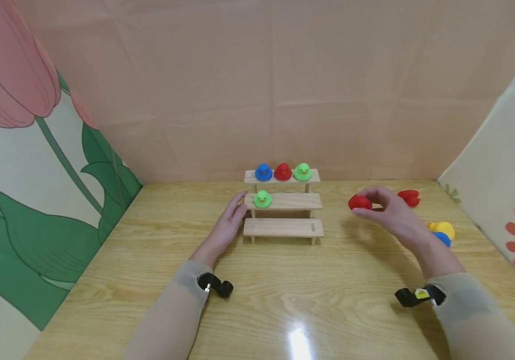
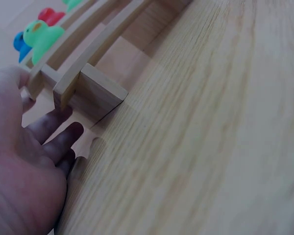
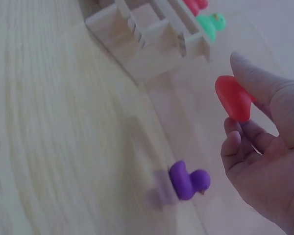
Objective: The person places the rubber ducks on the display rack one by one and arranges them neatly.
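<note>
A three-step wooden rack (image 1: 284, 227) stands on the table. On its top step sit a blue duck (image 1: 263, 172), a red duck (image 1: 282, 172) and a green duck (image 1: 302, 172); another green duck (image 1: 262, 199) is at the left of the middle step. My left hand (image 1: 228, 220) is at the rack's left end, fingers loosely bent and fingertips at the step ends; firm contact is hard to tell. Right of the rack, my right hand (image 1: 392, 212) pinches a red toy duck (image 3: 233, 98) between thumb and fingers, above the table.
Behind the right hand lies a red toy (image 1: 409, 197). Nearer the right wall are a yellow duck (image 1: 445, 230) and a blue one (image 1: 442, 239), partly hidden by the forearm. The right wrist view shows a purple duck (image 3: 185, 181). Walls border the wooden table (image 1: 257, 285).
</note>
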A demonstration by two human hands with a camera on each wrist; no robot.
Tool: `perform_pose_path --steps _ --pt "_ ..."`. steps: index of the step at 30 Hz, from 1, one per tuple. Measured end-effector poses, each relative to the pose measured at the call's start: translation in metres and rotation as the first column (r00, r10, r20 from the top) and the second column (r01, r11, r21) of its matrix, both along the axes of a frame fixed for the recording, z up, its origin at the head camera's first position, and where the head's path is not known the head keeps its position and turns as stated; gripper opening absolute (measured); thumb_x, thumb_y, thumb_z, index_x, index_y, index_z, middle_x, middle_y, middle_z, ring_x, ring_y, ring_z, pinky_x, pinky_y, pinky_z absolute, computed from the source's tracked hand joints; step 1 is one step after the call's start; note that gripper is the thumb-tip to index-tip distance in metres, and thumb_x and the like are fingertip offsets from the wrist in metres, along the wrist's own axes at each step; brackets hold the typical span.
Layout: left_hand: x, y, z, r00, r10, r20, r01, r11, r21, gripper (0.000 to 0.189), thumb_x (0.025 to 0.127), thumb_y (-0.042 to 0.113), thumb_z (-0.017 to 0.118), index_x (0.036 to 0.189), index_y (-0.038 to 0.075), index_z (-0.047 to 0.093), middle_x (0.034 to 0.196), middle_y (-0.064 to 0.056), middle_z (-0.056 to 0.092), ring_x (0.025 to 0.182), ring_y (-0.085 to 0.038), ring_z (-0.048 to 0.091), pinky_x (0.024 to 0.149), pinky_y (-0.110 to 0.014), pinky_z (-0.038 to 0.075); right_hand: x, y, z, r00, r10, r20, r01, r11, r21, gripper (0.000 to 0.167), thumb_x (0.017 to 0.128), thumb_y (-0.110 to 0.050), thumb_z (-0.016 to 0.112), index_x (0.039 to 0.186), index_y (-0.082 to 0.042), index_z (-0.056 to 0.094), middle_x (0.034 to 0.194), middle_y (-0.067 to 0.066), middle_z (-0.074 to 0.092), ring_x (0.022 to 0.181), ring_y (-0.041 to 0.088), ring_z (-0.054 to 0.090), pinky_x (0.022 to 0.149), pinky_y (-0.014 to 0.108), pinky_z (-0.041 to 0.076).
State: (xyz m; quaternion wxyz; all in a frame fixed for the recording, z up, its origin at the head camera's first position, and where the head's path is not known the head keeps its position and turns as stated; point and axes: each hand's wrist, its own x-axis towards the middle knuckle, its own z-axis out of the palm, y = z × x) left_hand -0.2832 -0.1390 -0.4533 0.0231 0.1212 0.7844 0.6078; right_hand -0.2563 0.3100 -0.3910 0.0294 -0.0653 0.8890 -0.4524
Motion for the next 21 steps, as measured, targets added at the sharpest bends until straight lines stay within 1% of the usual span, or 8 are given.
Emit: perform_pose_path --steps 4,7,10,14,16,18,21 --pt "0.0 -0.001 -0.001 1.0 0.003 0.0 -0.003 1.0 -0.005 0.058 0.118 0.057 0.042 0.173 0.041 0.033 0.179 -0.003 0.032 0.164 -0.032 0.03 0.133 -0.06 0.02 0.001 -0.01 0.008 1.0 -0.002 -0.005 0.002 1.0 -0.008 0.075 0.099 -0.057 0.08 0.156 -0.018 0.05 0.149 0.011 0.055 0.134 0.038 0.049 0.102 0.046 0.05" --pt "0.0 -0.001 -0.002 1.0 0.006 -0.001 -0.006 1.0 -0.008 0.058 0.118 0.056 0.042 0.173 0.041 0.033 0.18 -0.003 0.03 0.165 -0.032 0.026 0.133 -0.06 0.019 0.004 -0.019 0.014 1.0 -0.003 -0.001 0.003 1.0 -0.03 0.076 0.097 -0.059 0.081 0.154 -0.018 0.051 0.147 0.012 0.056 0.133 0.038 0.049 0.103 0.049 0.048" --pt "0.0 0.0 -0.002 1.0 0.007 -0.002 -0.007 1.0 -0.008 0.057 0.119 0.055 0.043 0.173 0.041 0.033 0.18 -0.002 0.028 0.166 -0.032 0.023 0.133 -0.06 0.017 0.006 -0.028 0.019 1.0 -0.006 -0.003 0.006 0.999 -0.051 0.077 0.095 -0.061 0.083 0.152 -0.018 0.053 0.146 0.012 0.057 0.132 0.038 0.05 0.105 0.052 0.048" --pt "0.0 0.001 -0.002 1.0 0.005 -0.005 -0.005 1.0 -0.006 0.057 0.119 0.054 0.043 0.173 0.042 0.033 0.181 -0.001 0.028 0.167 -0.031 0.021 0.133 -0.06 0.017 0.006 -0.039 0.023 1.0 -0.009 -0.019 0.008 0.999 -0.044 0.075 0.096 -0.058 0.084 0.152 -0.018 0.054 0.145 0.012 0.058 0.131 0.038 0.052 0.101 0.047 0.051" --pt "0.0 0.001 -0.002 1.0 0.004 -0.003 -0.004 1.0 -0.005 0.057 0.119 0.054 0.042 0.173 0.041 0.033 0.18 -0.002 0.028 0.167 -0.032 0.022 0.133 -0.06 0.017 0.005 -0.045 0.025 1.0 -0.002 -0.029 0.0 0.999 -0.041 0.073 0.096 -0.056 0.084 0.151 -0.017 0.055 0.145 0.012 0.059 0.129 0.038 0.052 0.099 0.047 0.052" --pt "0.0 0.001 -0.002 1.0 0.006 0.003 -0.006 1.0 -0.009 0.057 0.118 0.056 0.042 0.173 0.042 0.032 0.18 -0.001 0.029 0.167 -0.031 0.022 0.133 -0.06 0.018 0.004 -0.052 0.026 0.999 0.011 -0.039 -0.013 0.999 -0.05 0.071 0.097 -0.053 0.085 0.149 -0.016 0.056 0.144 0.012 0.06 0.126 0.038 0.053 0.097 0.047 0.052" --pt "0.0 0.001 -0.001 1.0 0.009 0.005 -0.009 1.0 -0.011 0.058 0.118 0.057 0.042 0.173 0.042 0.032 0.18 -0.002 0.029 0.166 -0.032 0.022 0.133 -0.061 0.019 0.003 -0.063 0.029 0.998 0.026 -0.05 -0.03 0.997 -0.071 0.067 0.097 -0.05 0.086 0.147 -0.014 0.058 0.143 0.012 0.061 0.125 0.038 0.055 0.098 0.047 0.053"
